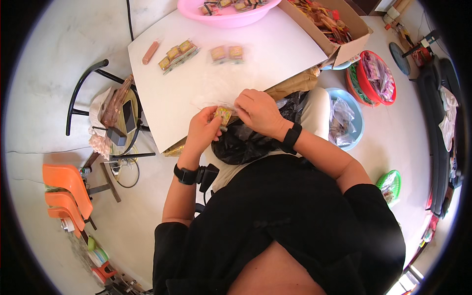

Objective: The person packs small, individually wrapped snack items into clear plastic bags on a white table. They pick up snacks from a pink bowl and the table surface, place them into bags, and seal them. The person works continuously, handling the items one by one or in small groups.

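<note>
At the table's near edge, my left hand (204, 127) pinches a small yellow printed packet (223, 115) between thumb and fingers. My right hand (258, 110) is curled beside it, its fingertips on clear plastic film (232, 107) that seems to belong to the same bag. The fingers partly hide where film and packet meet. Farther up the white table (177, 99) lie a clear bag with a row of yellow packets (179, 55) and another with two packets (226, 54). A pinkish-brown wrapped stick (150, 52) rests near the left edge. Black plastic (239, 147) covers my lap.
A pink basin (228, 18) holding packets stands at the table's far edge. Right of it is a cardboard box (350, 48) of wrapped goods. Blue (359, 121) and red (392, 94) basins sit on the right; a black metal chair (79, 111) stands left.
</note>
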A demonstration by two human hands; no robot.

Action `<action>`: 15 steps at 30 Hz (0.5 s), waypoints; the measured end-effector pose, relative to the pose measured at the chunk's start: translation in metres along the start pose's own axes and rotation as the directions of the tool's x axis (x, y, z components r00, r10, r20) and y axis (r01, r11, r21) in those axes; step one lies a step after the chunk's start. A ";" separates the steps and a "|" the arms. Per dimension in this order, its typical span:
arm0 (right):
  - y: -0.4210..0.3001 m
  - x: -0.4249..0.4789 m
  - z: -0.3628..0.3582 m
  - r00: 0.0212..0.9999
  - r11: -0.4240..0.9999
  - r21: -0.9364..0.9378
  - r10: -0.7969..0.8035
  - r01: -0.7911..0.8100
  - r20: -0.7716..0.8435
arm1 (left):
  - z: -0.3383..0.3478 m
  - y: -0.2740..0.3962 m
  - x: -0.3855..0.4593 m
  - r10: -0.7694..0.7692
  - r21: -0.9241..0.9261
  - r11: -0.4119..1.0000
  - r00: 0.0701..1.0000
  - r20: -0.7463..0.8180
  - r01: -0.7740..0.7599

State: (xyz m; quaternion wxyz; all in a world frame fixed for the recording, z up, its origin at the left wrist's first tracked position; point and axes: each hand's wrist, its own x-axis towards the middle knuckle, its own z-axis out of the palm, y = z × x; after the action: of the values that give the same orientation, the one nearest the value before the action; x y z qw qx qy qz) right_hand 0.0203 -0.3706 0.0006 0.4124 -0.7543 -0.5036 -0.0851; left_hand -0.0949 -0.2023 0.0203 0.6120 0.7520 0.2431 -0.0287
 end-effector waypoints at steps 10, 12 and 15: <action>-0.001 -0.001 0.000 0.991 0.996 0.081 -0.030 0.041 -0.132 | 0.028 0.015 0.068 0.012 -0.099 0.995 0.992 0.122 0.000; 0.001 -0.003 -0.002 0.993 0.996 0.088 -0.003 0.013 -0.117 | 0.039 0.020 0.082 -0.053 -0.218 0.972 0.986 0.156 0.087; 0.002 -0.006 -0.003 0.988 0.991 0.132 0.032 -0.012 -0.150 | 0.045 0.019 0.109 -0.006 -0.358 0.927 0.961 0.276 0.109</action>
State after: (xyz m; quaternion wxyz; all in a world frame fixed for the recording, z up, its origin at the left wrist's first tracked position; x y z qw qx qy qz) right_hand 0.0198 -0.3769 -0.0021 0.4991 -0.7225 -0.4668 -0.1045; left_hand 0.0195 -0.2106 -0.0111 0.7689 0.6047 0.1807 -0.1025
